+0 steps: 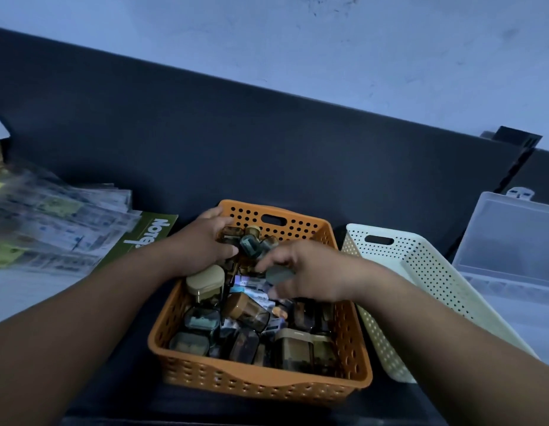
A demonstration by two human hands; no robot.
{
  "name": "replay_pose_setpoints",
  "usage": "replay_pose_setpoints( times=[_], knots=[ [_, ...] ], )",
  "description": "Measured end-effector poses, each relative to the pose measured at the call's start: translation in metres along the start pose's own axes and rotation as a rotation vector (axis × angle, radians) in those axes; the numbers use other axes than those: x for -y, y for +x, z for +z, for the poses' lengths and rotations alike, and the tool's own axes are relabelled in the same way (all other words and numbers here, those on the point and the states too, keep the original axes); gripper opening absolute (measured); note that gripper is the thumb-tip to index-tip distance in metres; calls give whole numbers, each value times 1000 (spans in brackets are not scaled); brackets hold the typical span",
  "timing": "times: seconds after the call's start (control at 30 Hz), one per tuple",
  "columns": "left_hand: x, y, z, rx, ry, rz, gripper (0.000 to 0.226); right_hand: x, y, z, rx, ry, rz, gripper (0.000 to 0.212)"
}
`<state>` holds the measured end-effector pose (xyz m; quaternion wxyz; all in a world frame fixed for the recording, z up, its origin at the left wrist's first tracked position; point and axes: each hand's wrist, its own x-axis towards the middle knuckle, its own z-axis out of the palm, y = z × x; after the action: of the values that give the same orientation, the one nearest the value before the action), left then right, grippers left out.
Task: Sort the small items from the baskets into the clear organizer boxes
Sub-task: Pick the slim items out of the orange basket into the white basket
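Observation:
An orange perforated basket (353, 358) sits in front of me, packed with several small jars and containers with tan or dark lids. My left hand (202, 238) reaches into its far left corner and curls around small amber containers (233, 233) there. My right hand (310, 272) hovers over the basket's middle and pinches a small grey-green round item (278, 274) between thumb and fingers. A clear organizer box (509, 241) lies open at the far right.
A cream perforated basket (420, 272) stands right beside the orange one, tilted in view. At the left lie a stack of printed papers (58, 219) and a green notebook (144, 238). A dark backboard runs behind everything.

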<state>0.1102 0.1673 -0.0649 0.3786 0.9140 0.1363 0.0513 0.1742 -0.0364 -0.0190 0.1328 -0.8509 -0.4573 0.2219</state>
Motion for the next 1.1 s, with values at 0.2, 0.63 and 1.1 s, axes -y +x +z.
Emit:
replay_pose_setpoints(
  times=[0.2, 0.63, 1.1],
  knots=[
    [-2, -2, -1, -4, 15, 7, 68, -15, 39, -10, -278, -217, 94, 28],
    [5, 0, 2, 3, -21, 6, 67, 0, 33, 11, 61, -182, 50, 44],
    [6, 2, 2, 0, -18, -2, 67, 4, 41, 16, 141, -89, 28, 33]
  ],
)
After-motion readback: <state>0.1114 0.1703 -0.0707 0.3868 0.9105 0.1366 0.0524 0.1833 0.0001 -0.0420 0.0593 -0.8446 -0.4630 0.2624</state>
